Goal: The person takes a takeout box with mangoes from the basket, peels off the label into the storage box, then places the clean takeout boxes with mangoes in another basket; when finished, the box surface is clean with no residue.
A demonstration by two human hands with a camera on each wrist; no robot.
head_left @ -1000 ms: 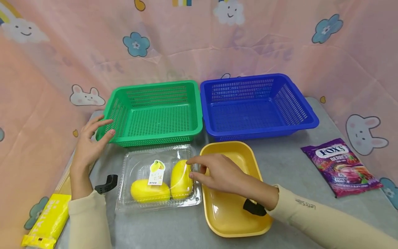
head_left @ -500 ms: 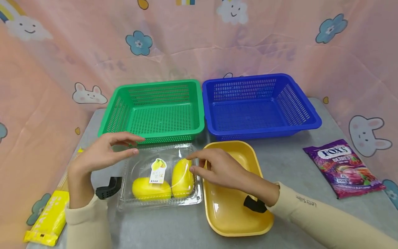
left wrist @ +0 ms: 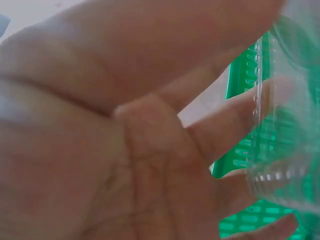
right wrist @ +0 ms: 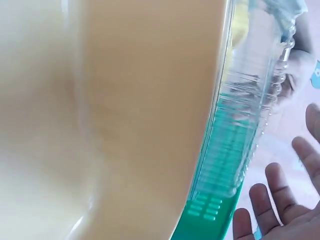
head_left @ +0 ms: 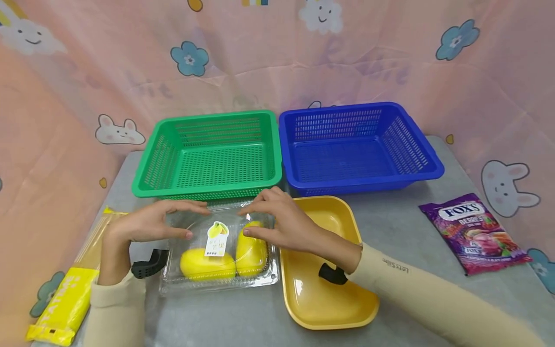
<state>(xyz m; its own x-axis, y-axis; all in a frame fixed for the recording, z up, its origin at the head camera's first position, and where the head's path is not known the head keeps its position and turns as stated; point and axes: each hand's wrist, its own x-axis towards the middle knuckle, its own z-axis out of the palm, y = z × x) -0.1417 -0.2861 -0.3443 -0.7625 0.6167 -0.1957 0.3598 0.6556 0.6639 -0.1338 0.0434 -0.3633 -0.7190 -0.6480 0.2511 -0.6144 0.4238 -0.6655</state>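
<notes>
A clear plastic clamshell box (head_left: 191, 282) with a mango label (head_left: 217, 243) lies on the grey table. Inside it are two yellow mangoes (head_left: 208, 263). My left hand (head_left: 149, 224) hovers over the box's left side, fingers extended and thumb apart. From the right, my right hand (head_left: 284, 221) reaches over the box's right part, its fingers loosely bent with nothing between them. The left wrist view has the left palm (left wrist: 150, 150) large, with fingers beside the box wall (left wrist: 280, 175). Whether either hand touches the lid, I cannot tell.
Behind the box stand a green basket (head_left: 273, 159) and a blue basket (head_left: 347, 185). A yellow tray (head_left: 329, 313) sits right of the box, under the right forearm. A purple Fox's candy bag (head_left: 477, 233) lies far right, a yellow packet (head_left: 65, 306) far left.
My left hand has come from the green basket's left edge rightward and down over the box. The right hand has shifted slightly left and away from me. The box stays in place.
</notes>
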